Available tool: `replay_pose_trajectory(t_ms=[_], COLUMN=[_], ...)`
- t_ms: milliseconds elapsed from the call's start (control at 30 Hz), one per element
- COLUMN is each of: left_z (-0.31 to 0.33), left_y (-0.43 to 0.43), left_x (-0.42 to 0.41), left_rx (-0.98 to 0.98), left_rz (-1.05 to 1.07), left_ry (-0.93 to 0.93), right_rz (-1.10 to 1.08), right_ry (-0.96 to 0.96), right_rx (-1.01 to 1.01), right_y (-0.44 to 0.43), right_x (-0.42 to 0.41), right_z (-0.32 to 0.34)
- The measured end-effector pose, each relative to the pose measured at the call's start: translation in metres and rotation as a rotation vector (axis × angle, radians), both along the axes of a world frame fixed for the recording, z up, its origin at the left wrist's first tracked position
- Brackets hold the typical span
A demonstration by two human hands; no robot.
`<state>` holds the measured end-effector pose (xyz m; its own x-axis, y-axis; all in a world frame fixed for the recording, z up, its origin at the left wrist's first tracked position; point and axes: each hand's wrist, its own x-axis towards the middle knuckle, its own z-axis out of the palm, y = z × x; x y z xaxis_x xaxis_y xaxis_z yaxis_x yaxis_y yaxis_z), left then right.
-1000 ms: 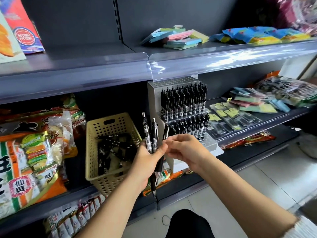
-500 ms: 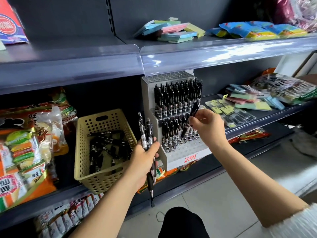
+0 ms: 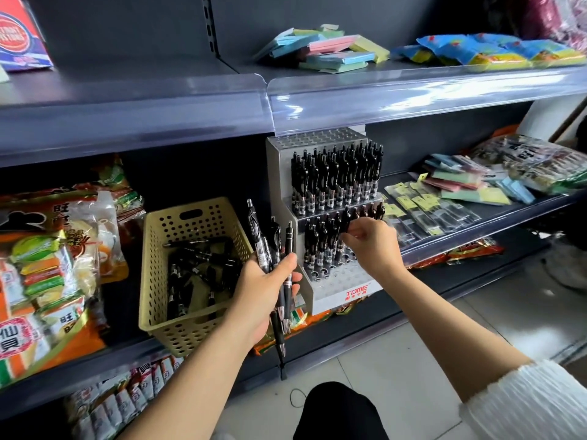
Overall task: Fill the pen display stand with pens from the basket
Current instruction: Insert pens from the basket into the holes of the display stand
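**One pen at the stand's lower tier, spares held to its left**

The right hand [image 3: 374, 246] is at the front of the pen display stand [image 3: 355, 293]. Its fingers [image 3: 351, 239] are drawn close together and pinch a single black pen [image 3: 345, 222] by the barrel. The pen stands almost upright, clip end up and tip down, among the pens already seated in the stand's lower tier. The open holes lie below and in front of that tip, toward the stand's front edge. By my reading, the coming move is a short, straight push down along the pen's own long axis. The right hand is much the nearer to those holes.

Just left of the stand's front corner, the left hand [image 3: 263, 290] has its fingers curled tight around a bundle of pens [image 3: 259, 242]. There look to be four, upright, with their tips hanging below the fist. The bundle sits close enough to the stand to feed the right hand.

Further left of the stand, on the same shelf [image 3: 413, 300], is the beige perforated basket [image 3: 190, 230]. More black pens [image 3: 197, 265] lie loose in its bottom.

The stand's middle tier looks full, and its top perforated tier holds nothing that I can see.
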<state>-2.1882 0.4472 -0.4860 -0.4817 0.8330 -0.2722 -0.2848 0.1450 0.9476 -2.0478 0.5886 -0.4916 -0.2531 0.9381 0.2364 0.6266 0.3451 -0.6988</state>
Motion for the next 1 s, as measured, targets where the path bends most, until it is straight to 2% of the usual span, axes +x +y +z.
replay_pose_trajectory(t_ms=[400, 500, 567, 667, 767, 900, 1000], left_z=[0.002, 0.002, 0.002, -0.001, -0.002, 0.003, 0.002], left_y=[-0.001, -0.001, 0.000, 0.002, 0.002, -0.001, 0.000], left_x=[0.003, 0.005, 0.007, 0.012, 0.018, 0.022, 0.018], left_rx=[0.078, 0.082, 0.083, 0.054, 0.034, 0.048, 0.030], left_rz=[-0.019, -0.032, -0.039, -0.042, -0.047, -0.047, -0.021], left_ry=[0.000, 0.009, 0.008, 0.026, 0.046, 0.023, 0.014], right_rz=[0.026, -0.068, -0.054, 0.195, 0.382, 0.409, 0.347], right_ry=[-0.087, -0.039, 0.053, 0.268, 0.345, 0.399, 0.474], right_rx=[-0.063, -0.010, 0.009, -0.260, -0.489, -0.590, -0.569], right_y=[0.003, -0.007, -0.020, -0.045, -0.061, -0.060, -0.049], right_x=[0.002, 0.004, 0.004, -0.001, -0.007, -0.002, 0.010], right_z=[-0.012, -0.001, 0.011, 0.028, 0.031, 0.031, 0.041])
